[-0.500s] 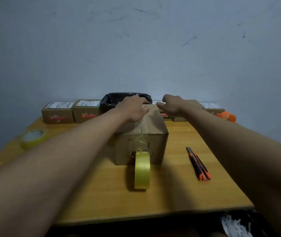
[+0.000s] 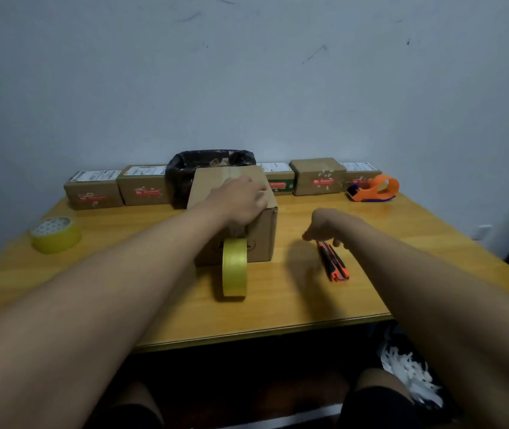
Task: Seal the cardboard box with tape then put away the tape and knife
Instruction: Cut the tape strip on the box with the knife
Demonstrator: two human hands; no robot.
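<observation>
Along the wall, small brown cardboard parcels (image 2: 93, 193) w/ red labels are lined up on the yellow wooden table (image 2: 293, 305), a black bag-lined bin (image 2: 182, 173) among them. An orange tape dispenser (image 2: 374, 188) is set at far right.

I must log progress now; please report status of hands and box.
Left hand flat on brown cardboard box. Right hand open above orange-black utility knife. Yellow tape roll hangs uncut.

The brown cardboard box (image 2: 259, 230) sits mid-table. The upright yellow tape roll (image 2: 235, 267) stands just before it. The orange-and-black utility knife (image 2: 333, 261) lies right of the box.
</observation>
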